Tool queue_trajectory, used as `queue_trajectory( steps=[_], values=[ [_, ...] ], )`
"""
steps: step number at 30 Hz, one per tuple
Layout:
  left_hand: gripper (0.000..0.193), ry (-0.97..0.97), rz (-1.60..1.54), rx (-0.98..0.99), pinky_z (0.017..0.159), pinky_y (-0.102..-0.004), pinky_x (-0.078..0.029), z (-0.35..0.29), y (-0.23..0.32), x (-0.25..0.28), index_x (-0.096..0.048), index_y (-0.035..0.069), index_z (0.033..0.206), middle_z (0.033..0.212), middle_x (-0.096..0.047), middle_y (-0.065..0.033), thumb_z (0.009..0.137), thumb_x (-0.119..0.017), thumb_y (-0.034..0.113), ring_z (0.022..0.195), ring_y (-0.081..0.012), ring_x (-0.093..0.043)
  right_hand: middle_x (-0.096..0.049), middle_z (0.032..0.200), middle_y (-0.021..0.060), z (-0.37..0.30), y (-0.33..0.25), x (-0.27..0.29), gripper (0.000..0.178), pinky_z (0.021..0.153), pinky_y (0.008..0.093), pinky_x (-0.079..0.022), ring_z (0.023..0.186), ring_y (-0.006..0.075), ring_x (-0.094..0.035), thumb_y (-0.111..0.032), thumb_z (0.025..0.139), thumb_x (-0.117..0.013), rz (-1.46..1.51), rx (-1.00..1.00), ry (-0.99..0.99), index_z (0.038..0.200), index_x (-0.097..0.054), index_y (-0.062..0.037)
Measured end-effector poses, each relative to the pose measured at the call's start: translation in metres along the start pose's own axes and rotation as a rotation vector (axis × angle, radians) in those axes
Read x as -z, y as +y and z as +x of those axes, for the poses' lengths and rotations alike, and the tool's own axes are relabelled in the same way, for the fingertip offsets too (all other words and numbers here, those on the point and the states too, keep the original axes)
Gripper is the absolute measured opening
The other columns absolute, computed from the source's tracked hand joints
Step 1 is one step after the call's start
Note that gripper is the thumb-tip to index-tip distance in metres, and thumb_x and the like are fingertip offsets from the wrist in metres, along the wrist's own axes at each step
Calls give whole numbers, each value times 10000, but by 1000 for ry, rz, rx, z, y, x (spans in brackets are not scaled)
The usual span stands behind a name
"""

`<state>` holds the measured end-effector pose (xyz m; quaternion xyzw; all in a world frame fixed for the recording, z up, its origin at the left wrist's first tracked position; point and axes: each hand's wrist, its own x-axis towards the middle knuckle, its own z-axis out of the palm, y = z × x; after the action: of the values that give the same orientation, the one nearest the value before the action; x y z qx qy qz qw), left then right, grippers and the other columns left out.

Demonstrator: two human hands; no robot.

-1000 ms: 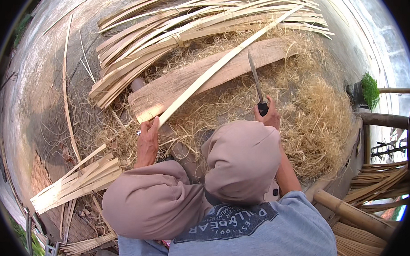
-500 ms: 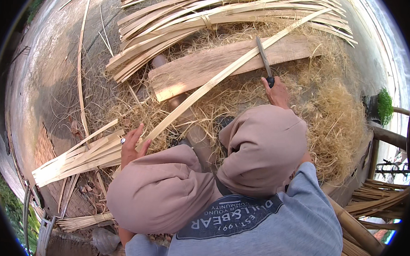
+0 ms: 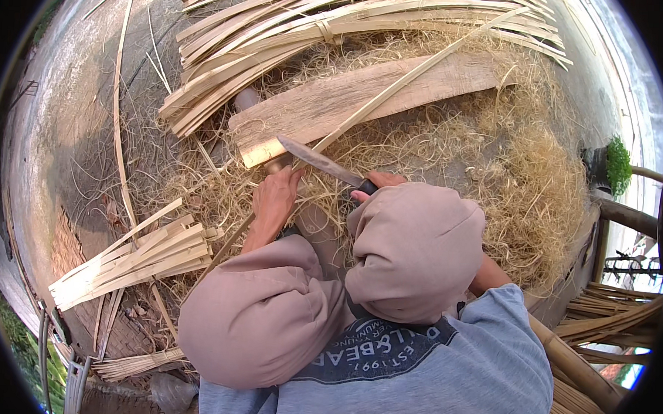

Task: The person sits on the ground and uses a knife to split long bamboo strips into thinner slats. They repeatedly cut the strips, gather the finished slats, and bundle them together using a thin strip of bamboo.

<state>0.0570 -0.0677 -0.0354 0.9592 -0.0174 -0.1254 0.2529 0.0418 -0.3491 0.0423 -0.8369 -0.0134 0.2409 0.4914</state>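
A long bamboo strip [image 3: 419, 72] slants from the far pile down past my left side, crossing over a wooden board [image 3: 425, 85]. My left hand [image 3: 274, 197] is closed on this strip just in front of the board's near-left end, and its palm side is hidden. In my right hand [image 3: 383, 181], by my right knee, is a knife [image 3: 319, 160] with a dark handle. The blade points left and lies across the strip, its tip close to my left fingers. My right knee covers part of the right hand.
A large pile of bamboo strips [image 3: 280, 38] lies beyond the board. A smaller bundle of strips [image 3: 133, 265] is at the left. Curly shavings [image 3: 524, 208] cover the ground, thickest at the right. A potted plant [image 3: 619, 168] stands at the far right.
My left hand has moved up and right onto the strip, having been spread near its lower end. The knife has come back from the board toward my left hand, its blade turning to point left.
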Motion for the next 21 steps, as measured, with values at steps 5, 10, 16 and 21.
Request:
queue_trajectory(
  steps=[5, 10, 16, 21],
  values=[
    [291, 1, 42, 24, 638, -562, -483, -1, 8, -4, -666, 78, 973, 758, -658, -230, 1037, -541, 332, 727, -455, -655, -657, 808, 180, 28, 29, 32, 417, 724, 436, -503, 815, 339, -647, -422, 961, -674, -440, -88, 309, 840, -592, -31],
    [325, 16, -53, -59, 626, -539, -464, 5, -3, -13, -666, 81, 946, 729, -647, -208, 1046, -530, 359, 704, -430, -642, -637, 719, 178, 24, 90, 8, 436, 675, 475, -511, 732, 348, -656, -424, 959, -679, 60, 181, 219, 803, -583, -28],
    [385, -43, -63, 49, 622, -541, -460, -33, -29, 20, -665, 65, 916, 720, -644, -212, 1032, -544, 412, 693, -451, -621, -597, 648, 186, 63, 82, 90, 500, 528, 461, -478, 616, 345, -642, -468, 966, -661, -479, -8, 427, 781, -563, -14],
    [418, -60, -73, 134, 598, -480, -431, -59, -53, 39, -664, 39, 848, 669, -608, -189, 1022, -572, 408, 637, -396, -590, -586, 648, 178, 52, 79, 39, 503, 584, 471, -484, 611, 372, -631, -497, 976, -635, -558, 427, 136, 817, -540, -29]
  ],
)
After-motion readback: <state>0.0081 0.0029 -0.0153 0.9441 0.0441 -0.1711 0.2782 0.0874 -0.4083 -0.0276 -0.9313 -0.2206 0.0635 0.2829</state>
